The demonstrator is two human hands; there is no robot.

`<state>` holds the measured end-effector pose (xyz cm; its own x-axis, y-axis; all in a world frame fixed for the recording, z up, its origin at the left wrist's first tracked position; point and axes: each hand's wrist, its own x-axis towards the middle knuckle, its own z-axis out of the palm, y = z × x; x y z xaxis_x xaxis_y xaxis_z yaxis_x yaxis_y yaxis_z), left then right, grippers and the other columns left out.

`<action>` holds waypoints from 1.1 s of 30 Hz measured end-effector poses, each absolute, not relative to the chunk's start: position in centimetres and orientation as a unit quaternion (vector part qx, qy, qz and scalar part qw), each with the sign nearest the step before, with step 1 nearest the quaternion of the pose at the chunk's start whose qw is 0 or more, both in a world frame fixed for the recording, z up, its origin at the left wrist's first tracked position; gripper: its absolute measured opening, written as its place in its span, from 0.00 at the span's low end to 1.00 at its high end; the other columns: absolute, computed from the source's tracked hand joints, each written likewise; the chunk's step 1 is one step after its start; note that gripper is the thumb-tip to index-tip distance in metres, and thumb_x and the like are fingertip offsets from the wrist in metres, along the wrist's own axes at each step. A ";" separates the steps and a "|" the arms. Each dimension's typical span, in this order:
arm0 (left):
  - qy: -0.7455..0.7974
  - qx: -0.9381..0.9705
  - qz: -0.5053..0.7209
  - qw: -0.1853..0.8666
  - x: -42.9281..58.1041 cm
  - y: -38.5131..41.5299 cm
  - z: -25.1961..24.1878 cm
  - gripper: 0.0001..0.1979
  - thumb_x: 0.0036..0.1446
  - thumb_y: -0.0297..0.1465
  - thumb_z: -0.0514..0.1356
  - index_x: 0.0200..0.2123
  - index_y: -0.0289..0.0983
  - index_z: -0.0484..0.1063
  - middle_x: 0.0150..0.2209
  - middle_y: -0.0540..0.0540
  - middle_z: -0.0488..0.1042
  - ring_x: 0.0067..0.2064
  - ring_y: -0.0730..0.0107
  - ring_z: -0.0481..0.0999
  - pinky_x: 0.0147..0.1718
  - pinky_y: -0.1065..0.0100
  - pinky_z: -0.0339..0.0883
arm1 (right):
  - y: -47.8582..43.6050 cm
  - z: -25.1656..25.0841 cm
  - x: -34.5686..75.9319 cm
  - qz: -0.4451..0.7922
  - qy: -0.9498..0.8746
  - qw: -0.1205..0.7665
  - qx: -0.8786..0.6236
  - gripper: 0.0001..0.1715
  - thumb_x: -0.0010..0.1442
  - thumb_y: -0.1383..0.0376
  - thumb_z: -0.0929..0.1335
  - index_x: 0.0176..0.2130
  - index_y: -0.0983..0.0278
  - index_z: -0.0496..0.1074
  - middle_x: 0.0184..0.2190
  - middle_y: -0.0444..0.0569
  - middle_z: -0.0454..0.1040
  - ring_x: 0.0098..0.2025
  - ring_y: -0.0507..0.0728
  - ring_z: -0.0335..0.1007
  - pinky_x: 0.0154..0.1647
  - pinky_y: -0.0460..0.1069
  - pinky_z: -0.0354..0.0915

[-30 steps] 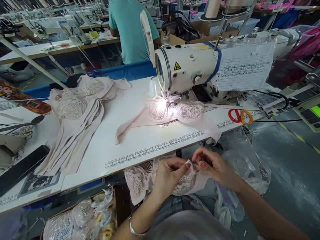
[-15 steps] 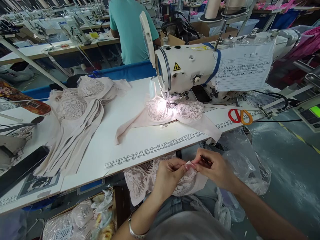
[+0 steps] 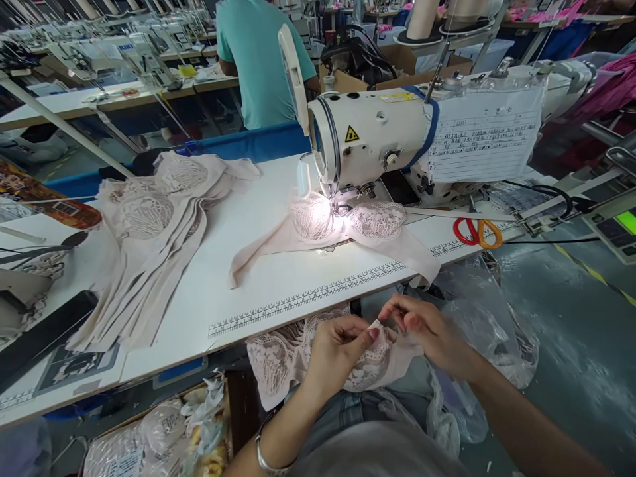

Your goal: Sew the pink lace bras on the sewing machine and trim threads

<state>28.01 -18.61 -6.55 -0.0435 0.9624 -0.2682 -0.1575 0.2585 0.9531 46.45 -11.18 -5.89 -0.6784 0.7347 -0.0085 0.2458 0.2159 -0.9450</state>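
Observation:
A pale pink lace bra (image 3: 278,361) lies on my lap below the table edge. My left hand (image 3: 336,351) pinches its fabric together with a small white tag (image 3: 373,326). My right hand (image 3: 431,334) is closed at the same spot, fingertips touching the tag; a small dark tool shows in it in the earlier frames but is hidden now. On the white table (image 3: 278,291) a second lace bra (image 3: 348,225) rests under the needle of the white sewing machine (image 3: 377,136), lit by its lamp.
A stack of pink bras (image 3: 149,225) covers the table's left side. Red and orange scissors (image 3: 477,232) lie at the right. A clear plastic bag (image 3: 477,324) hangs by my right knee. A person in a teal shirt (image 3: 261,56) stands behind the table.
My right hand has shifted slightly left and down toward the tag, its fingers curling closer to my left hand. The dark tool seen earlier is no longer visible.

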 end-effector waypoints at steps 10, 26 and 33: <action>0.548 0.411 0.456 0.568 28.2 -18.7 -6.9 0.16 0.52 0.42 0.67 0.28 0.32 0.83 0.23 0.44 0.77 0.25 0.72 0.68 0.24 0.73 0.59 | -11.3 -6.0 46.1 0.623 -0.703 0.144 -0.311 0.19 0.68 0.48 0.64 0.43 0.60 0.69 0.26 0.42 0.66 0.26 0.51 0.58 0.25 0.46 0.53; 0.550 0.411 0.461 0.562 28.0 -18.7 -6.8 0.14 0.54 0.40 0.66 0.29 0.35 0.84 0.25 0.44 0.79 0.25 0.72 0.69 0.24 0.73 0.60 | -11.5 -6.2 46.0 0.630 -0.659 0.223 -0.345 0.24 0.64 0.43 0.64 0.37 0.60 0.65 0.22 0.38 0.59 0.22 0.50 0.51 0.23 0.46 0.51; 0.546 0.345 0.511 0.568 27.9 -18.7 -6.9 0.19 0.48 0.45 0.70 0.28 0.33 0.83 0.24 0.44 0.78 0.24 0.73 0.69 0.23 0.73 0.61 | -10.9 -9.3 48.2 0.543 -0.764 0.094 -0.336 0.29 0.62 0.39 0.64 0.33 0.61 0.74 0.19 0.41 0.62 0.21 0.52 0.54 0.23 0.48 0.51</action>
